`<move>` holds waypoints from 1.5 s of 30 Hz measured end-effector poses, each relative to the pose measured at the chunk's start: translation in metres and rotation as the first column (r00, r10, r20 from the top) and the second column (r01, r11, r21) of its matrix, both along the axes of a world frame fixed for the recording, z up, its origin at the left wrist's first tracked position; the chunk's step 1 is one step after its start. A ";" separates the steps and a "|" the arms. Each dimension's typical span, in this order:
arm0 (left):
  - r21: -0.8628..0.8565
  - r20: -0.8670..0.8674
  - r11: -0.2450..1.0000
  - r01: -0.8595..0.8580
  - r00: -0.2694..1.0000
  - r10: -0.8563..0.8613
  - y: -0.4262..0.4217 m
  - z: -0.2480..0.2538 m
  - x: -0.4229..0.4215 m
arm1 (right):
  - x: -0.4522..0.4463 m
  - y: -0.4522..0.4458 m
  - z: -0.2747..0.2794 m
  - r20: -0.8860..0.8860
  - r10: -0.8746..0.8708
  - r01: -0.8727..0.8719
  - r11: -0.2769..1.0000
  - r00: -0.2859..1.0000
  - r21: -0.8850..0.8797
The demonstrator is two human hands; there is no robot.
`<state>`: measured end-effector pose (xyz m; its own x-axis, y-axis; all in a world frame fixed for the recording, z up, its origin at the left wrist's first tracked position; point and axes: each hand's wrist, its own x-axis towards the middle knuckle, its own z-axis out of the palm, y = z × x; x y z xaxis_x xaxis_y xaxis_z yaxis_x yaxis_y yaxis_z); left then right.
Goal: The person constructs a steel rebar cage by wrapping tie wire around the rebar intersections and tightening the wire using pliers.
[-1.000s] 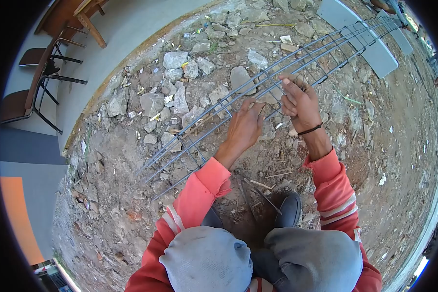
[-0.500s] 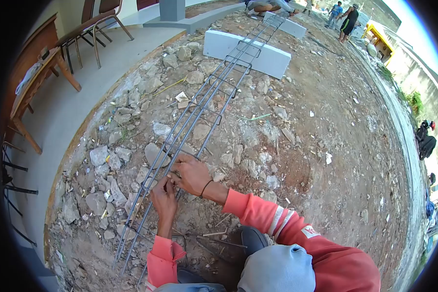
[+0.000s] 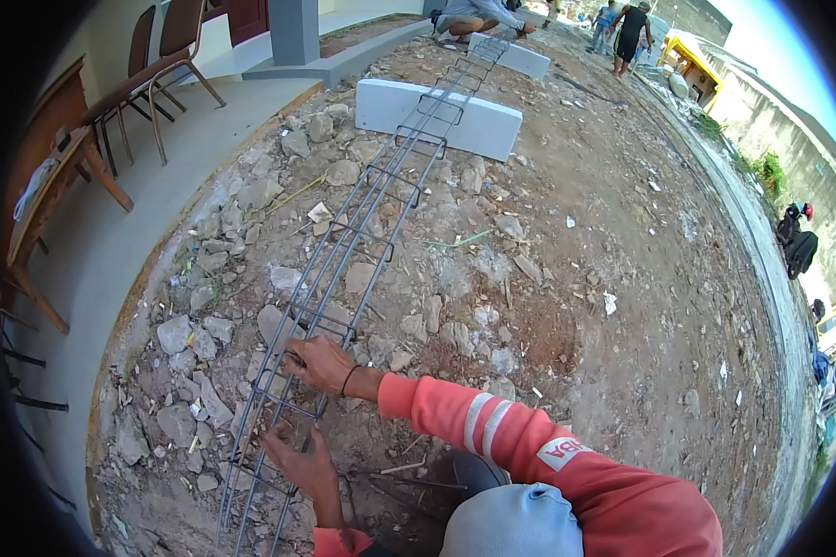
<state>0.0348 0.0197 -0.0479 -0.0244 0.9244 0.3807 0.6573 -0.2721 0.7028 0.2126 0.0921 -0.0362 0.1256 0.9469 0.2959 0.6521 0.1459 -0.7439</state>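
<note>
A long cage of steel bars with rectangular stirrups (image 3: 370, 200) runs from the lower left up to the top. My right hand (image 3: 318, 364) is closed at the bars, its fingers pressed together at a stirrup; what it holds is too small to make out. Below it, my left hand (image 3: 305, 467) is beside the cage with thumb and fingers apart and nothing visible in it. The far part of the cage lies over a white block (image 3: 483, 125) and reaches a second white block (image 3: 520, 58).
Rubble (image 3: 176, 334) lies left of the cage. Chairs (image 3: 172, 56) and a wooden table (image 3: 51, 200) stand on the paved floor at left. One person (image 3: 469, 19) crouches at the cage's far end; others stand farther back. Loose rods lie near my shoe (image 3: 478, 472).
The view has swung toward the far end of the cage. My left hand has come away from my right hand and opened, and now sits lower beside the cage.
</note>
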 end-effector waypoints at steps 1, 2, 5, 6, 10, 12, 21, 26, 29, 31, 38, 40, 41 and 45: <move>-0.005 -0.007 1.000 -0.002 1.000 0.002 -0.001 -0.006 -0.001 | 0.002 0.001 0.000 -0.007 0.002 -0.002 1.000 1.000 -0.005; -0.147 -0.100 0.985 0.085 0.990 -0.100 -0.002 -0.014 -0.002 | 0.000 0.002 -0.001 0.019 0.025 -0.025 1.000 1.000 -0.015; -0.424 0.023 0.878 0.221 0.972 -0.234 0.004 0.001 0.002 | -0.012 0.005 -0.006 0.062 0.049 -0.052 0.998 0.997 0.043; -0.357 0.035 0.909 0.216 0.975 -0.218 0.015 -0.012 0.004 | -0.012 0.004 -0.004 0.092 0.084 -0.086 0.996 0.992 0.017; -0.459 0.114 0.872 0.169 0.985 -0.131 0.020 -0.024 0.004 | -0.014 0.011 -0.002 0.070 0.176 -0.185 0.971 0.982 0.149; -0.390 0.113 0.913 0.119 0.990 -0.081 0.019 -0.023 0.006 | -0.015 0.010 0.007 0.001 0.192 -0.190 0.973 0.981 0.131; -0.478 0.136 0.878 0.033 0.990 0.037 0.008 -0.005 0.015 | -0.029 0.019 -0.004 -0.151 0.184 -0.173 0.982 0.971 0.082; -0.378 0.144 0.926 0.021 0.989 0.037 0.004 -0.006 0.016 | 0.019 -0.004 0.001 0.517 0.166 -0.318 0.922 0.840 0.222; -0.344 0.128 0.939 0.025 0.992 0.020 0.004 -0.003 0.017 | 0.021 -0.021 0.003 0.690 0.099 -0.303 0.936 0.717 0.181; -0.327 0.116 0.944 0.036 0.993 0.002 0.005 -0.005 0.016 | 0.021 -0.022 0.004 0.711 0.071 -0.235 0.963 0.700 0.135; -0.246 0.140 0.957 0.151 0.983 -0.119 0.006 -0.011 0.014 | 0.011 -0.022 -0.002 0.624 0.058 0.045 0.988 0.779 -0.148; -0.235 0.143 0.959 0.158 0.982 -0.127 0.007 -0.011 0.013 | 0.002 -0.039 0.009 0.679 -0.106 -0.004 0.987 0.727 0.160; -0.215 0.158 0.963 0.159 0.979 -0.127 0.007 -0.012 0.013 | -0.002 -0.052 0.029 0.546 -0.177 0.048 0.969 0.819 0.243; -0.308 0.110 0.939 0.151 0.986 -0.122 0.009 -0.008 0.010 | 0.005 -0.107 0.008 0.130 -0.238 0.252 0.962 0.963 -0.109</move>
<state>0.0447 0.0286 -0.0554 0.0902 0.9933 0.0720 0.5611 -0.1104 0.8203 0.2172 -0.0148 -0.0282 0.3304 0.9213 0.2051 0.7386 -0.1170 -0.6639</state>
